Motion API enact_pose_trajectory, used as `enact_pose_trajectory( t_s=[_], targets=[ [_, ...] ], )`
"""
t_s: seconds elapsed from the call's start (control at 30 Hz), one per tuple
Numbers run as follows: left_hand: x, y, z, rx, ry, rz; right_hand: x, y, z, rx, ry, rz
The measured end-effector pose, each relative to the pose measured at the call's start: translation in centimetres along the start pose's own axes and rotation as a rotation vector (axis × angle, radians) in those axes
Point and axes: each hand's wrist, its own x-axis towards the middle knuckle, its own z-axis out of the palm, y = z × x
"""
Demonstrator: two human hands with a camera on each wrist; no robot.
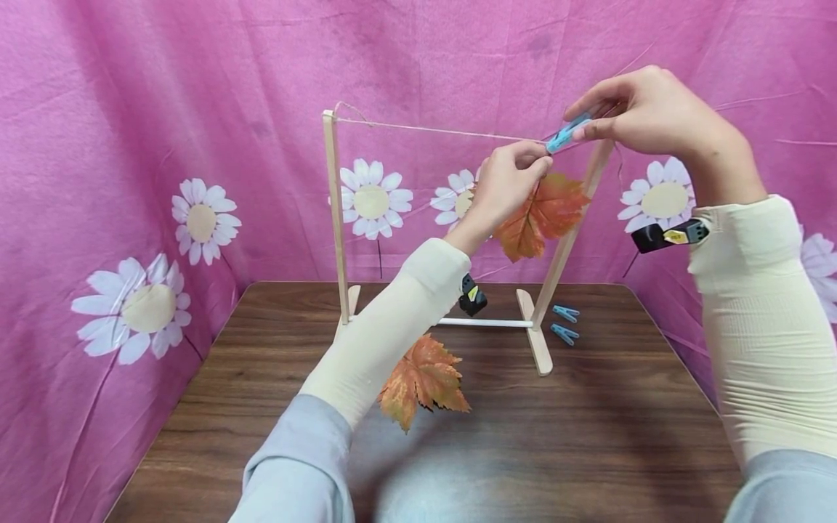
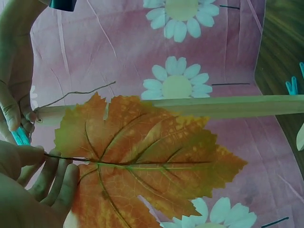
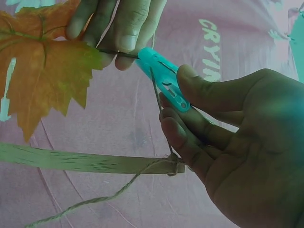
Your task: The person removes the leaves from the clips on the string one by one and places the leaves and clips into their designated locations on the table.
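My left hand [image 1: 510,178] pinches the dark stem of an orange-brown maple leaf [image 2: 137,156] up at a string [image 1: 445,131]. The leaf hangs below the fingers, in front of the frame's right post [image 1: 575,203]. A blue clothespin [image 3: 164,78] is pinched between the thumb and fingers of my right hand [image 1: 667,112]. In the right wrist view its tip meets the string and the stem, close to the left fingertips. Whether the clothespin has closed over both, I cannot tell.
On the brown table [image 1: 621,407] lie a second maple leaf [image 1: 425,378] and two blue clothespins [image 1: 565,314] by the frame's right foot [image 1: 536,341]. The left post [image 1: 335,218] and a white bottom rod [image 1: 487,323] belong to the same frame. A pink flowered cloth [image 1: 261,145] hangs behind.
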Motion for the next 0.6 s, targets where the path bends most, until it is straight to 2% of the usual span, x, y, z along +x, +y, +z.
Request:
enact_pose_trajectory(
  t_s=[0.4, 0.6],
  targets=[
    [0.08, 0.55, 0.39, 0.032, 0.066, -0.013, -0.18, -0.03, 0.06, 0.057, 0.042, 0.007],
    [0.10, 0.32, 0.41, 0.030, 0.082, -0.029, -0.04, -0.27, 0.50, 0.103, 0.098, -0.024]
  ],
)
